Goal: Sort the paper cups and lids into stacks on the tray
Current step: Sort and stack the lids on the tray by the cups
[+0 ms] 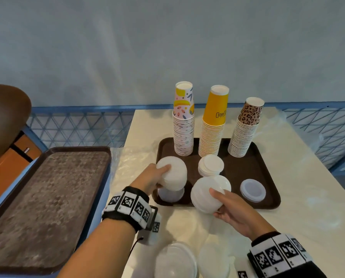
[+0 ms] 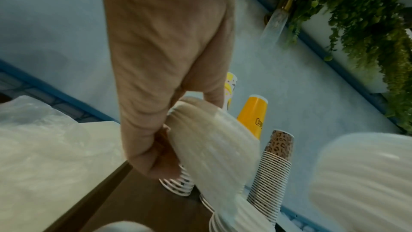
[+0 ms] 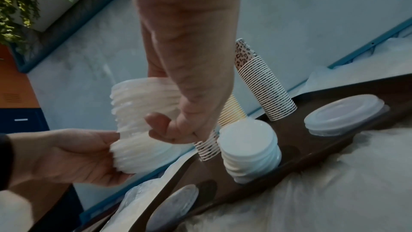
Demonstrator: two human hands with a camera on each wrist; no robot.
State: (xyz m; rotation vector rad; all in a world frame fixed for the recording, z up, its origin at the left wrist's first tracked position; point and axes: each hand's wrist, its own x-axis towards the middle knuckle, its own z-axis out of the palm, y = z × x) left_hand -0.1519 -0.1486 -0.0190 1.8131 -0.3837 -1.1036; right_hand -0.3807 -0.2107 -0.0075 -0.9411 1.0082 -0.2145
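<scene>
A brown tray (image 1: 267,157) on the white table carries three tall cup stacks: fruit-patterned (image 1: 183,127), yellow (image 1: 213,125) and leopard-print (image 1: 245,133). In front of them sit a pile of flat white lids (image 1: 210,165) and translucent lids (image 1: 252,190). My left hand (image 1: 161,177) grips a stack of white lids (image 1: 175,175) (image 2: 211,147) above another translucent lid (image 1: 170,195) at the tray's near left corner. My right hand (image 1: 217,201) grips a second stack of white lids (image 1: 205,194) (image 3: 142,98) over the tray's front edge.
A second, empty brown tray (image 1: 47,197) lies to the left on a lower surface. Crumpled clear plastic bags (image 1: 127,163) lie between the trays. More translucent lids (image 1: 175,261) rest at the table's near edge. A blue lattice railing runs behind the table.
</scene>
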